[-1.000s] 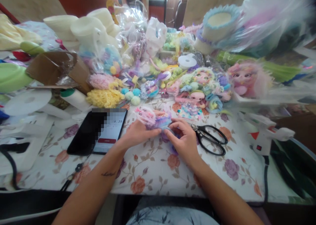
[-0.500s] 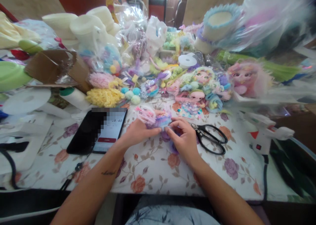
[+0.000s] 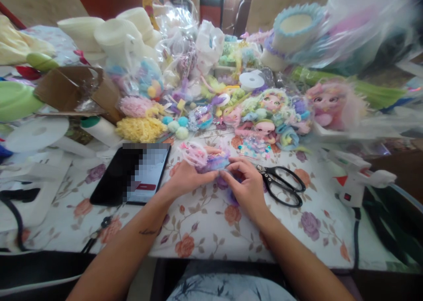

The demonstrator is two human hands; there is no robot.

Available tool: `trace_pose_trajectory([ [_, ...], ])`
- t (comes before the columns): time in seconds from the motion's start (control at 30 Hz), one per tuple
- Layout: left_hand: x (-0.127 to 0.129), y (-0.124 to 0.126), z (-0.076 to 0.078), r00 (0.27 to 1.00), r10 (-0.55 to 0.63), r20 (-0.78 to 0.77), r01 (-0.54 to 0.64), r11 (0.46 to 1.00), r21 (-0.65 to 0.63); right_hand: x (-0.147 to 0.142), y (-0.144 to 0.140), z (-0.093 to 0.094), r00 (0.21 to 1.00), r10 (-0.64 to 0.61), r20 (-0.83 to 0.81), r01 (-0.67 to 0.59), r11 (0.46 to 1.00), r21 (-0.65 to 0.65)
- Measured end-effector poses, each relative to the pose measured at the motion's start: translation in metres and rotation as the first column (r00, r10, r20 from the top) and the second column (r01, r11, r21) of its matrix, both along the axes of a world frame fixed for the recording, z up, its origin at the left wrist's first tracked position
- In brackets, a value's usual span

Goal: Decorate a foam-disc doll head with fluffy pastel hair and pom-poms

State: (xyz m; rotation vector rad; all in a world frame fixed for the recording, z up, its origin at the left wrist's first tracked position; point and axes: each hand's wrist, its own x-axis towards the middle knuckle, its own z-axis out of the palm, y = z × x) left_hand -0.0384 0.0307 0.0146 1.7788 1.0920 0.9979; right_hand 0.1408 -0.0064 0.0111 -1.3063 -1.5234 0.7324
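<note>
Between my two hands is a soft bundle of purple, blue and pink tulle-like material (image 3: 218,161). My left hand (image 3: 187,177) closes around its left side, thumb stretched along the near edge. A mass of pink and white loops (image 3: 193,154) lies against the back of that hand. On the right, my right hand (image 3: 247,184) pinches the bundle's near edge, its thumb and index finger meeting the left thumb tip. A purple end (image 3: 232,197) shows below the right fingers. Black-handled scissors (image 3: 284,186) lie just right of my right hand, their blades partly hidden by it.
Left of my hands lies a phone (image 3: 148,173). A white glue gun (image 3: 353,177) stands at the right. Small beads (image 3: 254,147), doll faces (image 3: 272,100), pom-poms (image 3: 181,132) and yellow yarn (image 3: 140,130) crowd the back. A cardboard box (image 3: 59,89) sits at back left.
The pink loops have shifted slightly left and my left thumb slightly right, towards my right fingertips. Both hands keep their hold on the bundle.
</note>
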Motion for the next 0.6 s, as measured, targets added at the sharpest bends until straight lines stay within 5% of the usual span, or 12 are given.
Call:
trace_pose_trajectory([
  [0.6, 0.0001, 0.0001, -0.0059, 0.999, 0.050, 0.018, -0.049, 0.998, -0.049, -0.0015, -0.0013, -0.0013, 1.000, -0.001, 0.009, 0.001, 1.000, 0.016],
])
